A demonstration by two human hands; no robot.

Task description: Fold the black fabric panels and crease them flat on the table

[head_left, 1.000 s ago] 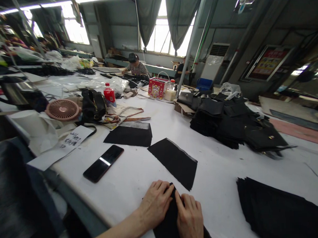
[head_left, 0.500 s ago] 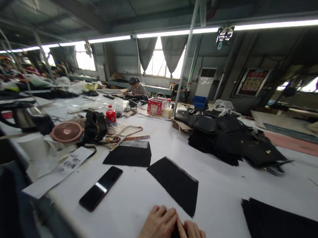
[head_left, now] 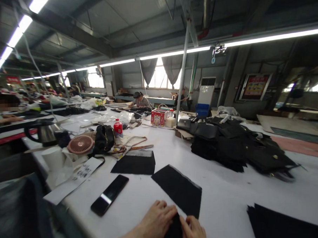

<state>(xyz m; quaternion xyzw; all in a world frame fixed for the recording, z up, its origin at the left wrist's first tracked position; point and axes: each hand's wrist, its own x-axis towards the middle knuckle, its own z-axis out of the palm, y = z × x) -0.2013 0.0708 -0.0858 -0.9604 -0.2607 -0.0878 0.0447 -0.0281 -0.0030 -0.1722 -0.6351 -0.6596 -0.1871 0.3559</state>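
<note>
At the bottom centre, a black fabric piece point(head_left: 173, 231) lies under and between my hands, its lower part cut off by the frame. My left hand point(head_left: 158, 219) rests over its left side, fingers bent and pressed together on it. Along the right edge, my right hand point(head_left: 193, 230) grips the fabric with thumb and fingers closed. Just beyond the hands is a flat black fabric panel point(head_left: 179, 190) with a greyish strip along its upper edge. Another black panel point(head_left: 134, 164) lies farther back, to the left.
A phone point(head_left: 109, 195) lies left of the hands, near a handwritten paper point(head_left: 72, 182). Behind are a pink fan point(head_left: 81, 145), a black bag point(head_left: 104, 139) and a red bottle point(head_left: 118, 127). Black bags point(head_left: 228, 147) heap up on the right; stacked black fabric point(head_left: 282, 224) sits lower right.
The view has tilted up and shifted left, so table items appear lower and farther right. More of the black fabric shows between my hands, which are slightly farther apart.
</note>
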